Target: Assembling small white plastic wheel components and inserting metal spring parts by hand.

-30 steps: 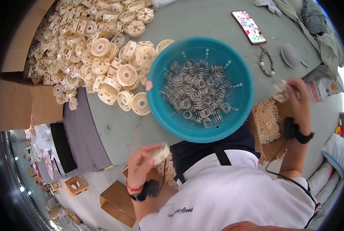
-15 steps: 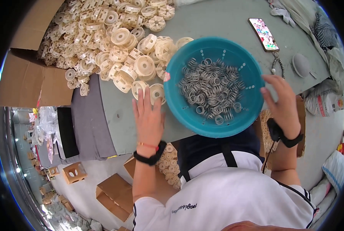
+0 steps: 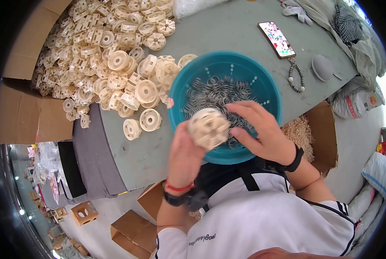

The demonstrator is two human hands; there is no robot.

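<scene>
My left hand (image 3: 185,157) is closed around a cream plastic wheel-shaped part (image 3: 209,128), raised over the near left rim of a teal basin (image 3: 227,158). The part's spoked face, with its recesses, is turned up and slightly blurred. Inside the basin lies a heap of small metal coil springs (image 3: 214,96). Above the springs, my right hand (image 3: 264,136) comes in from the right, its thumb and forefinger apart, close beside the part. No spring shows between those fingertips. Two loose cream parts (image 3: 150,120) lie on the table left of the basin.
A large heap of cream parts (image 3: 102,56) spreads over the table's far left, beside an open cardboard box (image 3: 33,110). On the right lie a lit phone (image 3: 277,39) with a beaded strap and a grey oval object (image 3: 321,68). Another carton (image 3: 322,138) stands below the right table edge.
My left hand has gone from the loose parts to the basin and now holds a cream part. My right hand has moved left from the rim to over the springs. The view has shifted.
</scene>
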